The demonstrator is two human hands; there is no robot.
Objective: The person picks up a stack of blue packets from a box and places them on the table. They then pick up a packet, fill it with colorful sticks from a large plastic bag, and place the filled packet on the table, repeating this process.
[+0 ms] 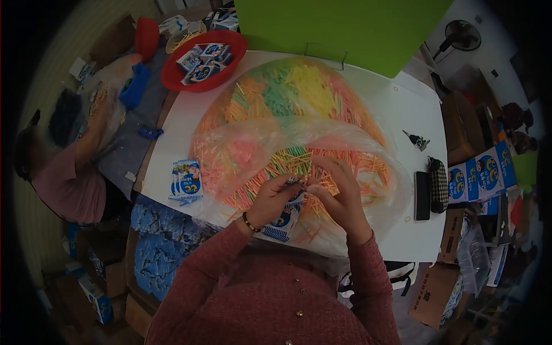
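Note:
A large clear plastic bag (376, 146) full of thin coloured sticks lies open on the white table (411, 230). Over its near edge, my left hand (271, 201) is closed on the top of a blue-and-white packet (284, 221), which hangs below the fingers. My right hand (340, 195) is beside it, thumb and fingers pinched close to the packet's top; what they hold is too small to make out. A few similar packets (186, 179) lie stacked at the table's left side.
A red bowl (236, 52) of packets stands at the back left. Keys (416, 140), a black case (422, 195) and a patterned pouch (439, 185) lie at the right. Another person (75, 181) works at the left. A box of blue packets (155, 259) is below.

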